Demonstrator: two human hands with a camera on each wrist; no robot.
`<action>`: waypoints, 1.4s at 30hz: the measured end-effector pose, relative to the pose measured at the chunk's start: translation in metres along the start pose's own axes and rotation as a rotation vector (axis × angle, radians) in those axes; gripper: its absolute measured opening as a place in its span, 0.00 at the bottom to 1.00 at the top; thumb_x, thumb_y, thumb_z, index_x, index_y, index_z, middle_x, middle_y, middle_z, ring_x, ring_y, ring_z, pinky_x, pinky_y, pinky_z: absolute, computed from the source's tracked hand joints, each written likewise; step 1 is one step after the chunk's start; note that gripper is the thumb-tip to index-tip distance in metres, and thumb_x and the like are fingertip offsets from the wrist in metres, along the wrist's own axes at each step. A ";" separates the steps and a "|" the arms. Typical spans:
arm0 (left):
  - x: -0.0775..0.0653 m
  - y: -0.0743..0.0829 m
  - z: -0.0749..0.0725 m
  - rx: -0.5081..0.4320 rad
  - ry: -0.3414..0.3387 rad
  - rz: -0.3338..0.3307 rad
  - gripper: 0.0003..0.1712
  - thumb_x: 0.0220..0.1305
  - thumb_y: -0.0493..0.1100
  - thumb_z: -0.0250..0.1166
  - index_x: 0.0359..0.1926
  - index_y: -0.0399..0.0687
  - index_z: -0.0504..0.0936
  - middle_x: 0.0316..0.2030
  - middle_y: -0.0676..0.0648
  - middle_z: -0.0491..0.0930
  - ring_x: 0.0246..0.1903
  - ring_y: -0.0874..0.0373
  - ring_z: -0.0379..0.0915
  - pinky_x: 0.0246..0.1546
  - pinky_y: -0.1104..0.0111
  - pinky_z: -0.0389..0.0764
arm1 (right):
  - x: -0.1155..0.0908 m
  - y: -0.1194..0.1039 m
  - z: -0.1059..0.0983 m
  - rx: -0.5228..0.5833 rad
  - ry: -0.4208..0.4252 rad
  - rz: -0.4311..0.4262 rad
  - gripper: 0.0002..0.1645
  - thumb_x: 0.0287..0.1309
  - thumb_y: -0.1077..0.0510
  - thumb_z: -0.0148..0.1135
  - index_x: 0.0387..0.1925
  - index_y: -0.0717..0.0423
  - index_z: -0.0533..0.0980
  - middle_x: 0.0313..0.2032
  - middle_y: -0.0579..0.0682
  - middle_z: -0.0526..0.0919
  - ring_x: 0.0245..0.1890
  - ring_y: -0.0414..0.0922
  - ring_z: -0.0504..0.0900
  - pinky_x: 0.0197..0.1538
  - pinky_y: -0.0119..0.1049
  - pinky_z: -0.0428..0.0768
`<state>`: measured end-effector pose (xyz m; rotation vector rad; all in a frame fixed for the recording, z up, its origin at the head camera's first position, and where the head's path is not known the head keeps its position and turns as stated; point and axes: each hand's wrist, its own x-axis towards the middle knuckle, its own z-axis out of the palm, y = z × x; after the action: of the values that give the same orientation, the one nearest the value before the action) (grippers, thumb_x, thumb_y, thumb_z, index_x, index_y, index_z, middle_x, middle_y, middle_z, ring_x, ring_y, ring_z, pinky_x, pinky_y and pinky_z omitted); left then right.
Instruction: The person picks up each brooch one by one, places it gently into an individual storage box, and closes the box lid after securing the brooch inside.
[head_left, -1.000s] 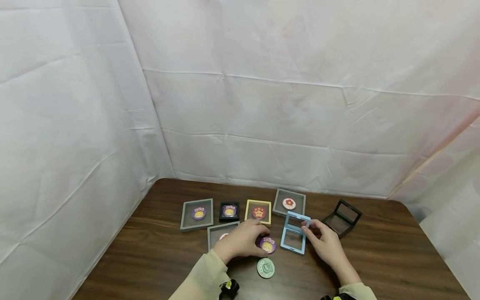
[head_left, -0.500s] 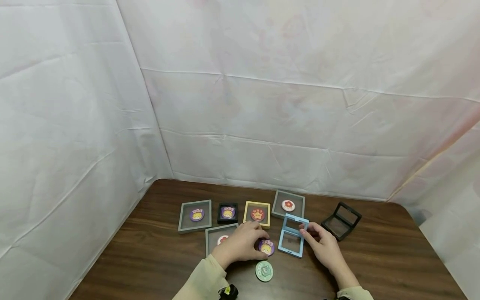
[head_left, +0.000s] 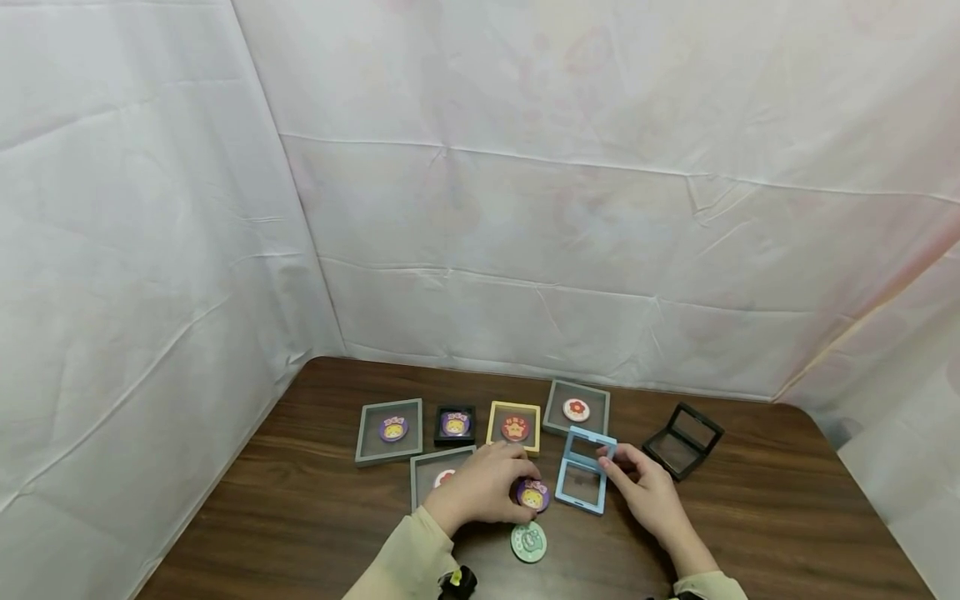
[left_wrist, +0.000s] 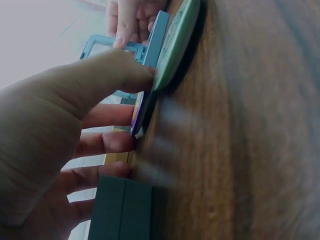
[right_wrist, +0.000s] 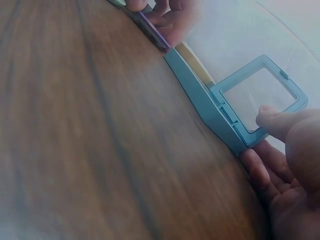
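Note:
My left hand (head_left: 486, 487) pinches a round purple badge (head_left: 534, 497) with a yellow cartoon face by its edges, thumb on the near side and fingers on the far side. In the left wrist view the badge (left_wrist: 135, 116) is seen edge-on, low over the wood. Just in front of the thumb lies a round pale green badge (head_left: 528, 543). To the right, an unfolded light blue display case (head_left: 581, 511) has its lid raised and clear film in both halves. My right hand (head_left: 647, 487) holds that lid at its right side, thumb on the frame in the right wrist view.
Behind the hands lie a grey case (head_left: 360, 442), a small black case (head_left: 454, 441), a yellow case (head_left: 492, 421) and another grey case (head_left: 551, 408), each with a badge. A further grey case (head_left: 416, 483) is partly behind my left hand. An unfolded black case (head_left: 705, 450) stands right.

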<state>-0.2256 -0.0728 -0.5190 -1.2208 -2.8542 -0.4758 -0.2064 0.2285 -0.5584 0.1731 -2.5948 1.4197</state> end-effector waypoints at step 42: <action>0.018 0.037 0.020 0.118 0.249 0.000 0.17 0.63 0.60 0.82 0.47 0.59 0.94 0.45 0.61 0.90 0.40 0.64 0.73 0.45 0.71 0.73 | -0.001 -0.010 0.015 0.005 -0.050 -0.147 0.04 0.74 0.58 0.72 0.47 0.50 0.88 0.38 0.36 0.90 0.34 0.35 0.84 0.39 0.33 0.83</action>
<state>-0.2096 -0.0309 -0.5256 -1.0599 -2.6325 -0.4192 -0.2051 0.2104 -0.5580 0.3962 -2.5583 1.3883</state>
